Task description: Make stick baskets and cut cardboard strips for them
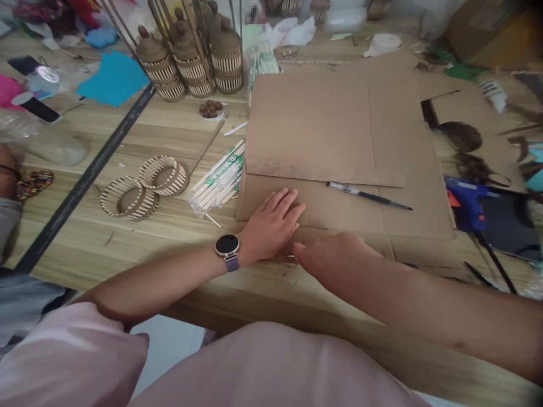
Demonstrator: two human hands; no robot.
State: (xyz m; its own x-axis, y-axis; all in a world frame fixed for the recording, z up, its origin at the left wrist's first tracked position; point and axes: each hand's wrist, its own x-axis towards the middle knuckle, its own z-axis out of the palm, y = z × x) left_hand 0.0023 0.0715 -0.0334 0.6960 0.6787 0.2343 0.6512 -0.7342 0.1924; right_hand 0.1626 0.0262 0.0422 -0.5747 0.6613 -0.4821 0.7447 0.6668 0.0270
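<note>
Stacked cardboard sheets (309,124) lie in front of me on the wooden table. My left hand (271,223), with a watch (227,245) at its wrist, rests palm down on the front left part of the cardboard, fingers spread. Beside it my right hand (331,254) is at the cardboard's front edge, its fingers curled under and mostly hidden; what they hold cannot be made out. A black pen (369,196) lies on the cardboard beyond my hands.
Two stick rings (165,175) and wrapped sticks (220,178) lie left of the cardboard. Stick lanterns (227,59) stand behind. A blue glue gun (466,206) is at the right. Another person's arm (8,220) shows far left.
</note>
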